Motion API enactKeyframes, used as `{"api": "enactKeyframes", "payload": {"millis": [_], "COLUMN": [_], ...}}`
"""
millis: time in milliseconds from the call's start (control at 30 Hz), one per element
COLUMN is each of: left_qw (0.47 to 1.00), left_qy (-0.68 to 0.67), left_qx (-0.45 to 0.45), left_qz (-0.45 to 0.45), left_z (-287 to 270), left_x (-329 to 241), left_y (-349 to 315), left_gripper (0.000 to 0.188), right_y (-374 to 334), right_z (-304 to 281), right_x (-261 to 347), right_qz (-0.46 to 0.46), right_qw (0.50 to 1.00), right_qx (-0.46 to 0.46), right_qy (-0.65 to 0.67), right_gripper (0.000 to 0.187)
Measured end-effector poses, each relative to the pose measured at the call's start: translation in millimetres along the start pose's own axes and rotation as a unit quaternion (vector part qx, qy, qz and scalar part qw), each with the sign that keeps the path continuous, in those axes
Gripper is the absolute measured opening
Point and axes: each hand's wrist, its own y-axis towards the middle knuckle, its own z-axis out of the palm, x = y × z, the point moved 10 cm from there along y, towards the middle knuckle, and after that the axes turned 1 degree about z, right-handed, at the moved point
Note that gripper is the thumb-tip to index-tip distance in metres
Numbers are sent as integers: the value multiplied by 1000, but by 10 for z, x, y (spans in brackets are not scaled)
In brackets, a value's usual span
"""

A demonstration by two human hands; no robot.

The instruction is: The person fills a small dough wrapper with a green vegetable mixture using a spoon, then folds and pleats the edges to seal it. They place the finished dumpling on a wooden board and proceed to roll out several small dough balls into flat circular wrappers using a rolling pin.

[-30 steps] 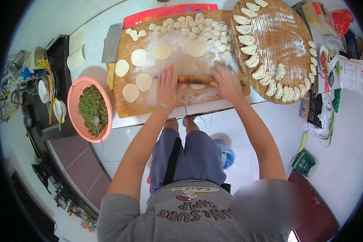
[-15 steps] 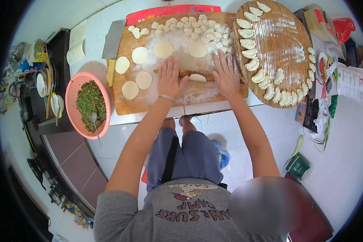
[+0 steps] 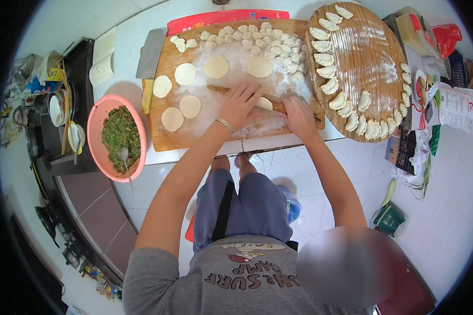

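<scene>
A wooden rolling pin point(image 3: 217, 89) lies slantwise on the floured wooden board point(image 3: 181, 137). My right hand point(image 3: 300, 116) is closed around its right part. My left hand point(image 3: 238, 108) reaches across the pin, fingers stretched out and slightly blurred. Its fingertips come to the edge of a small dough wrapper point(image 3: 264, 103), which is partly hidden under the pin and hand. Several rolled wrappers point(image 3: 190, 106) lie on the board's left half, with two more round ones point(image 3: 216, 67) beyond my hands. Many small dough pieces point(image 3: 257, 35) are heaped along the far edge.
A pink bowl point(image 3: 93, 137) of green filling with a spoon point(image 3: 124, 154) stands left of the board. A cleaver point(image 3: 151, 54) lies at the board's left edge. To the right, a round wooden board point(image 3: 360, 63) carries folded dumplings point(image 3: 325, 59) around its rim.
The rolling pin has swung from nearly level to a slant. My right hand has closed from flat to gripping; my left hand has turned and moved right, toward the wrapper.
</scene>
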Motion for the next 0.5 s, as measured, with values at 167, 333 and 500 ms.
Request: {"api": "enactKeyframes", "payload": {"millis": [167, 333, 500], "left_qw": [990, 980, 846], "left_qy": [-131, -192, -409], "left_qx": [-48, -47, -20], "left_qz": [15, -15, -341], "left_z": [-32, -170, 338], "left_x": [-31, -330, 263], "left_y": [131, 27, -293], "left_gripper": [30, 26, 35], "right_y": [-138, -431, -384], "right_z": [-95, 212, 94], "right_x": [-52, -347, -367], "right_qz": [49, 233, 227], "right_qw": [991, 866, 888], "right_qx": [20, 114, 36], "right_qy": [125, 429, 399], "right_gripper": [36, 31, 32]}}
